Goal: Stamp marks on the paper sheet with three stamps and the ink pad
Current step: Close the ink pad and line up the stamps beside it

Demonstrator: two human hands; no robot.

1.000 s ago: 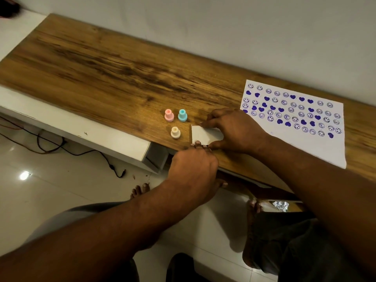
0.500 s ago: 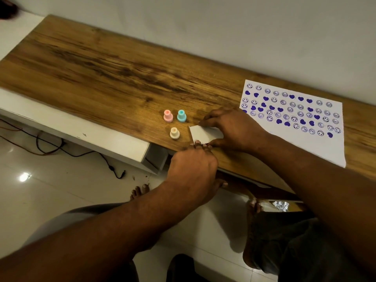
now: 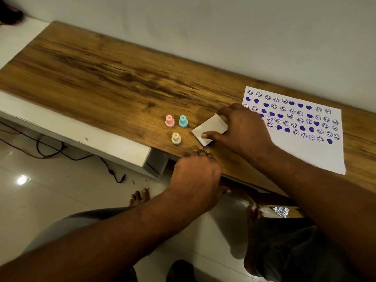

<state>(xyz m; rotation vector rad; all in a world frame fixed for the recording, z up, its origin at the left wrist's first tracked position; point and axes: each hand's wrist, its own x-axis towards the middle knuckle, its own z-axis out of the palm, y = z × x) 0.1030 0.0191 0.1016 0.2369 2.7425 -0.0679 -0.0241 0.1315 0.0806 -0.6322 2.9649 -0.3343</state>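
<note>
wooden table [image 3: 101, 78], right hand [image 3: 244, 129] gripping ink pad [image 3: 210, 128]

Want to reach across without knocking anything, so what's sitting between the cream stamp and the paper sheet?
Head view: the white ink pad, held by the right hand, lies between the cream stamp and the paper sheet.

Three small stamps stand upright on the bench: pink stamp [image 3: 169, 121] beside teal stamp [image 3: 183, 121], cream stamp [image 3: 176, 138] nearer the edge. The white ink pad [image 3: 209, 129] lies tilted just right of them. The paper [image 3: 293, 127], well right, carries purple smileys and hearts.
</note>
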